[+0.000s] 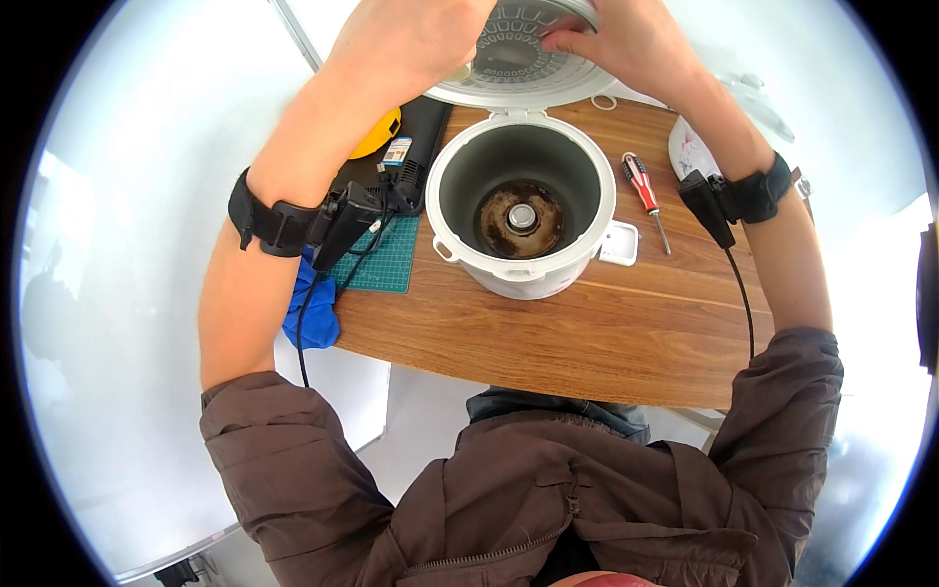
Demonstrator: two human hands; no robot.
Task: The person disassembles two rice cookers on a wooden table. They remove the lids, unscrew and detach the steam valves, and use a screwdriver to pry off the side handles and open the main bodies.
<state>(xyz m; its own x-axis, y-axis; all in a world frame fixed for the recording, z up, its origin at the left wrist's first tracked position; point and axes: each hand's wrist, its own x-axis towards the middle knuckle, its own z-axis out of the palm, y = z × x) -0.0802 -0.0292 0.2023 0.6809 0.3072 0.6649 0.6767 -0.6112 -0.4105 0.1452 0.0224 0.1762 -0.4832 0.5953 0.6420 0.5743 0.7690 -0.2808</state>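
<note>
A white rice cooker [528, 279] stands on the wooden table with its body uncovered. Brown stains mark the heating plate [499, 220] at its bottom, around a silver centre button [521, 216]. The hinged lid [514, 96] is raised at the back, its patterned inner side facing me. My right hand [641, 44] grips the lid's right edge, thumb on the inner face. At the left edge of the lid, my left hand [416, 39] is closed on it; most of its fingertips are hidden.
Right of the cooker lies a red-and-white screwdriver [641, 186], with a white ring [603, 102] farther back. A white rounded part [690, 152] sits by my right forearm. On the left are a green cutting mat [391, 264], blue cloth [315, 318], black case [430, 127] and yellow object [377, 139].
</note>
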